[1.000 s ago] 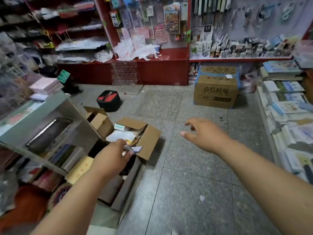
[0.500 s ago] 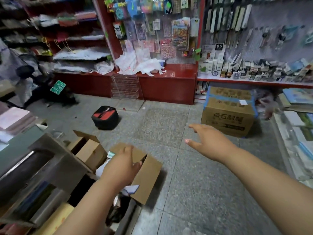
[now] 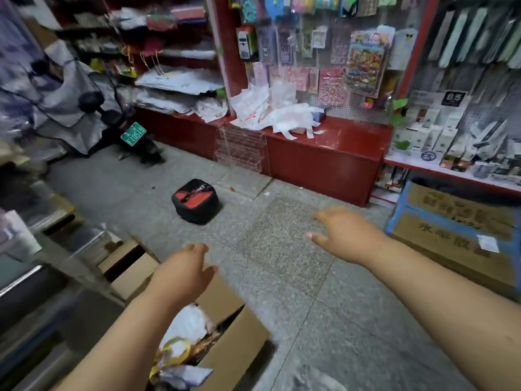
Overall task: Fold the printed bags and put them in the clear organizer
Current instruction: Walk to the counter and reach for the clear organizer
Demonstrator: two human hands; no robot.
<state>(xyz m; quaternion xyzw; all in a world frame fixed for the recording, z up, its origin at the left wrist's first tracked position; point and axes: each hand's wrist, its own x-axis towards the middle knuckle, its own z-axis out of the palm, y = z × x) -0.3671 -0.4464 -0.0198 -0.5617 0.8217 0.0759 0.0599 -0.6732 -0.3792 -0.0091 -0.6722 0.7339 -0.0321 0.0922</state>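
The speckled grey stone floor (image 3: 282,266) lies open between the hands and the red counter (image 3: 324,156), its widest free stretch running straight toward the counter's front face. On the counter's glossy top, toward its left end, the printed bags (image 3: 270,114) lie in a loose, crumpled white heap of thin plastic with red print. Against the counter's left front corner, on the floor, stands the clear organizer (image 3: 239,148), a stepped rack of see-through tiers; what it holds cannot be made out. To the counter's right sits a big taped cardboard carton (image 3: 456,230), closed. Well out from the counter, on the left, an open cardboard box (image 3: 231,334) holds white plastic and a yellow loop. A small black-and-red zip case (image 3: 196,200) rests on the floor in front of the organizer. The left hand (image 3: 183,273) hovers over the open box, fingers loosely spread, holding nothing. The right hand (image 3: 344,232) reaches toward the counter, fingers extended, empty.
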